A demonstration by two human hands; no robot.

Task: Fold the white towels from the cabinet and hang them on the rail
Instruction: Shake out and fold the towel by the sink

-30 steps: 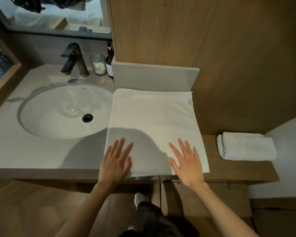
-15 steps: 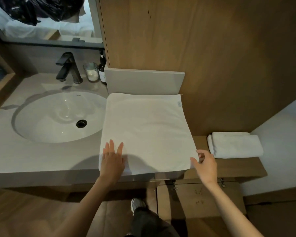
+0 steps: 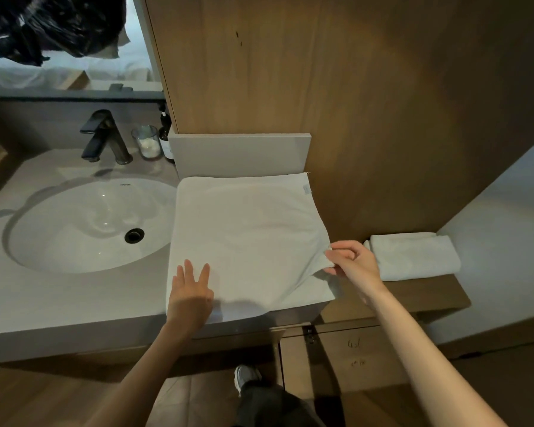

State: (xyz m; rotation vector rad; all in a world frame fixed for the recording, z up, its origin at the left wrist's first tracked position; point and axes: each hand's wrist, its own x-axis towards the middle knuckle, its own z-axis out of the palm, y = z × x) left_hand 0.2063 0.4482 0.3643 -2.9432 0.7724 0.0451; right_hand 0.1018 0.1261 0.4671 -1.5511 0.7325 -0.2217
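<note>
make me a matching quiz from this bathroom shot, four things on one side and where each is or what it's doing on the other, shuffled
1. left hand
2. right hand
3. spread towel
4. folded towel

A. lies on the wooden shelf
B. pinches the spread towel's right edge
C. rests flat on the spread towel's near left part
D. lies on the counter beside the sink

Pairs: 1-C, 2-B, 3-D, 4-A

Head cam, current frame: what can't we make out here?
1. Rail: nowhere in the head view, outside the frame.
2. Tag on the flat towel: print too small to read.
3. Flat towel's near-left corner: under the left hand.
4. How many layers the right hand pinches: its fingers cover the edge.
5. Marks on the cabinet door: too faint to read.
</note>
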